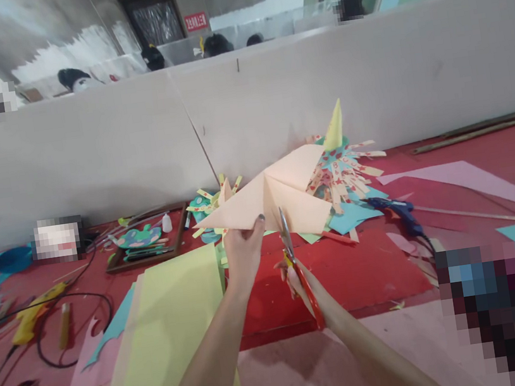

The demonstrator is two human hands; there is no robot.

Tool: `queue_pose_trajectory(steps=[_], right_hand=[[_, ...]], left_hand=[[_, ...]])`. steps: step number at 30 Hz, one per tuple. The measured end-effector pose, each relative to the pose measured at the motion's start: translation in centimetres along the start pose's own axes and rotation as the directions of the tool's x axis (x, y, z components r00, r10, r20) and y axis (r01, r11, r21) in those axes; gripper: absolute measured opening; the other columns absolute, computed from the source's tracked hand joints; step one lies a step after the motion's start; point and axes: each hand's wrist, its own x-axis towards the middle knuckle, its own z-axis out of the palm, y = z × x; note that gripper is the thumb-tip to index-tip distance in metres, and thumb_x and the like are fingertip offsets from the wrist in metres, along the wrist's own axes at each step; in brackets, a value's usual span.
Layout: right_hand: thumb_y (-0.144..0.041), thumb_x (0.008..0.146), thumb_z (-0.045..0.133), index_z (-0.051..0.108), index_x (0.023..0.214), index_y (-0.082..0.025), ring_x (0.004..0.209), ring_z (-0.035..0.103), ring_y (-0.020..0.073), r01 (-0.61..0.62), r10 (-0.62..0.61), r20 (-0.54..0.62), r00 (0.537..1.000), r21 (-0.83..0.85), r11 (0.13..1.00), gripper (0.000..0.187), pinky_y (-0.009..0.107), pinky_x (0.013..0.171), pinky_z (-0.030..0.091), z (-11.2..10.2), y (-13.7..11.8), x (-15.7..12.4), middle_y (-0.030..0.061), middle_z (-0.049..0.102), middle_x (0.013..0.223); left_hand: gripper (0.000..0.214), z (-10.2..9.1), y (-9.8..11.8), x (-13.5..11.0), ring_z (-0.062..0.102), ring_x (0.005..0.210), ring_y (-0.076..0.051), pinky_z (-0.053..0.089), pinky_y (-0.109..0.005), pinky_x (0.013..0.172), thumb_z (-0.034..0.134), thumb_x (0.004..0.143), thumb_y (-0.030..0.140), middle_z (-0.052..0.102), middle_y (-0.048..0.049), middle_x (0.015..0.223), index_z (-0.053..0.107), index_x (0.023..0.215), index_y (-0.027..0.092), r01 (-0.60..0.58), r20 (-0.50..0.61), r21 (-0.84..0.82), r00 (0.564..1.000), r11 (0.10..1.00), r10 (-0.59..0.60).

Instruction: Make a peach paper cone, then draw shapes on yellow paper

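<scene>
My left hand (243, 246) grips a folded sheet of peach paper (286, 192), thumb on its near face. The sheet has pointed ends and is held up above the table. In my right hand (296, 283) is a pair of scissors (308, 291) with red handles, its blades pointing up against the lower edge of the paper. Whether the blades have cut into the sheet I cannot tell. Behind the paper stand a pale yellow paper cone (334, 126) and a cluster of patterned paper strips (339, 175).
A blue glue gun (397, 212) lies at right, a yellow glue gun (39, 313) with its cable at left. A wooden tray (179, 233) holds a small bottle. Yellow sheets (180, 293) lie by my left arm. A white partition (135, 140) closes the table's back.
</scene>
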Motion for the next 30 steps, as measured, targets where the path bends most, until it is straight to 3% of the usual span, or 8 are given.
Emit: queue_pose_trajectory(steps=[5,13,19,24,30], right_hand=[[-0.061,0.079,0.037,0.051,0.099,-0.020,0.053,0.037,0.0090,0.005,-0.006,0.032,0.999,0.001,1.000,0.048,0.024,0.050,0.035,-0.4,0.7,0.2,-0.0008,0.044,0.072],[-0.058,0.080,0.038,0.052,0.102,-0.021,0.056,0.036,0.0094,0.036,-0.039,0.051,0.998,0.054,0.998,0.045,0.023,0.052,0.033,-0.5,-0.4,-0.2,-0.0013,0.041,0.072],[-0.057,0.081,0.038,0.053,0.101,-0.021,0.056,0.036,0.0096,0.010,-0.012,0.047,0.999,0.030,0.999,0.044,0.024,0.053,0.034,-0.5,-0.5,-0.4,-0.0005,0.042,0.072],[-0.058,0.080,0.038,0.054,0.101,-0.021,0.057,0.038,0.0107,0.002,-0.002,0.033,0.999,0.014,1.000,0.045,0.025,0.054,0.035,-0.5,-0.7,-0.5,-0.0004,0.043,0.071],[-0.059,0.080,0.039,0.053,0.101,-0.020,0.055,0.037,0.0096,0.018,-0.019,0.024,1.000,0.022,1.000,0.046,0.024,0.052,0.034,-0.5,-0.2,-0.3,-0.0007,0.044,0.071]], left_hand=[[0.025,0.0,-0.1,0.0,0.063,0.077,-0.019,0.046,-0.023,0.065,0.057,0.070,0.033,0.070,-0.0064,0.076,0.065,0.075,0.011,-0.011,0.026,0.009,1.000,1.000,0.011],[0.025,-0.3,0.4,0.0,0.063,0.078,-0.021,0.047,-0.024,0.065,0.057,0.070,0.034,0.069,-0.0065,0.071,0.065,0.074,0.010,-0.013,0.030,0.072,0.999,0.997,0.011],[0.027,-0.3,0.3,0.1,0.063,0.083,-0.020,0.047,-0.024,0.070,0.058,0.070,0.033,0.070,-0.0074,0.084,0.065,0.083,0.011,-0.042,0.025,0.010,0.999,0.999,0.041],[0.023,-0.2,0.5,-0.1,0.063,0.074,-0.020,0.047,-0.024,0.063,0.058,0.069,0.032,0.069,-0.0059,0.070,0.066,0.072,0.011,-0.014,0.043,0.050,0.999,0.999,0.012],[0.022,0.0,0.4,-0.2,0.063,0.073,-0.019,0.047,-0.024,0.065,0.058,0.069,0.031,0.070,-0.0057,0.073,0.066,0.074,0.011,-0.023,0.026,0.012,0.999,1.000,0.023]])
